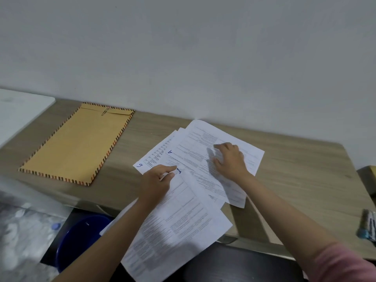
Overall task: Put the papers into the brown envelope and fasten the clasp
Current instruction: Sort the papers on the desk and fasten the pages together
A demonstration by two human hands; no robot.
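We open on the papers point(195, 180), a loose fan of printed sheets spread across the centre of the frame, some turned at angles to one another, the lowest sheet hanging off the near edge of the tabletop point(305, 180). Nothing is squared up yet, so by our reading the gathering comes first.

Now the relation that matters: the brown envelope point(77, 143) lies flat to the upper left of the papers, well apart from them, with bare tabletop between. Its long axis runs diagonally, from lower left up toward the wall, and its flap end with the metal clasp point(105, 112) sits at the far end, away from us. So we judge the stack will have to travel left and be fed in at that far end.

Our left hand point(156, 180) is the nearer one to the envelope. It rests on the left part of the fan, forefinger stretched out and touching a sheet near a blue handwritten mark. Our right hand point(230, 159) lies flat on the upper right sheets, fingers spread and pressing down. Both are apart, neither gripping anything; both forearms reach in from the lower edge of the frame.
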